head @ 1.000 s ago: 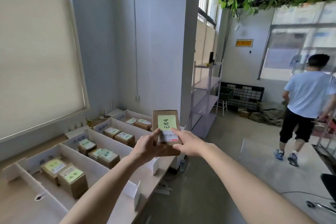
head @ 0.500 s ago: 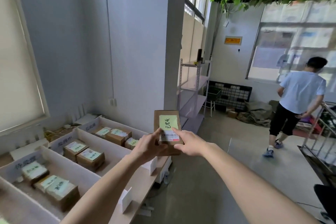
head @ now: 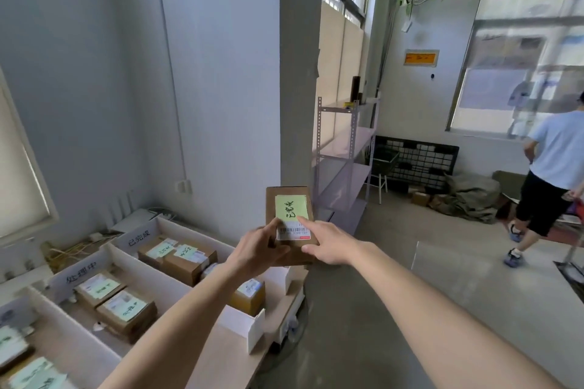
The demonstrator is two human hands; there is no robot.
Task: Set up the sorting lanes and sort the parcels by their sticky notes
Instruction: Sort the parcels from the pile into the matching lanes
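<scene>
While both hands point(head: 259, 249) point(head: 328, 245) grip it, parcel point(head: 289, 199) upright between them, fingers pinching sides.

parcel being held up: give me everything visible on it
The parcel is a small brown cardboard box, closed, held up in the air beyond the table edge with its top face toward the camera. A light green sticky note with handwritten 已完成 sits on that face, above a white barcode label with a red strip. The left hand grips its lower left side; the right hand supports the lower right, index finger on the label.
</scene>
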